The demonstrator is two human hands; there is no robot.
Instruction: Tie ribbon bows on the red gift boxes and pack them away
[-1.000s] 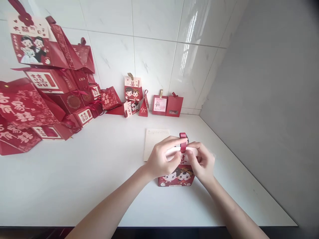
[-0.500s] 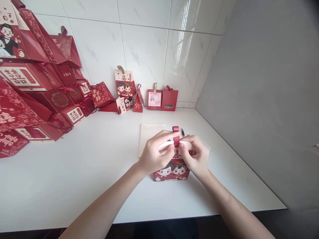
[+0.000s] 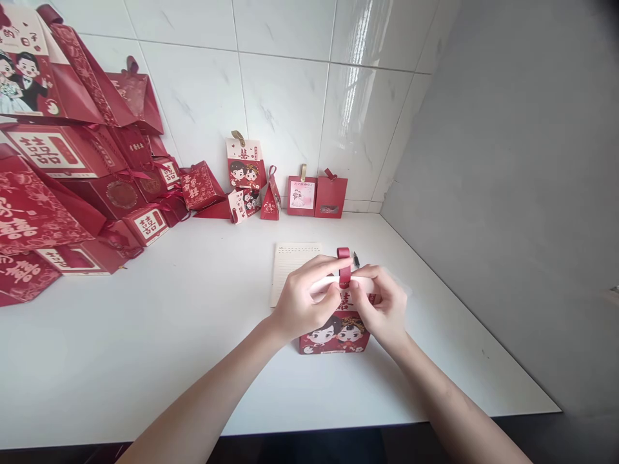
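A red and white gift box (image 3: 333, 332) with a cartoon couple on its front stands upright on the white table. From its top edge rises a loop of dark red ribbon (image 3: 343, 255). My left hand (image 3: 312, 296) pinches the left part of the top edge, its forefinger reaching to the ribbon. On the other side my right hand (image 3: 382, 299) grips the right part of the same edge, thumb in front and fingers behind. Both hands cover much of the box's upper part.
Behind the box lie a lined notepad (image 3: 294, 258) and a black pen (image 3: 356, 260). Many red gift boxes (image 3: 104, 200) are piled at the left. Smaller boxes (image 3: 302, 196) stand along the tiled wall. A grey wall (image 3: 493, 212) borders the table's right side.
The view has shifted slightly, so everything sits a little further right and lower. Both hands keep the same hold on the box's top edge.
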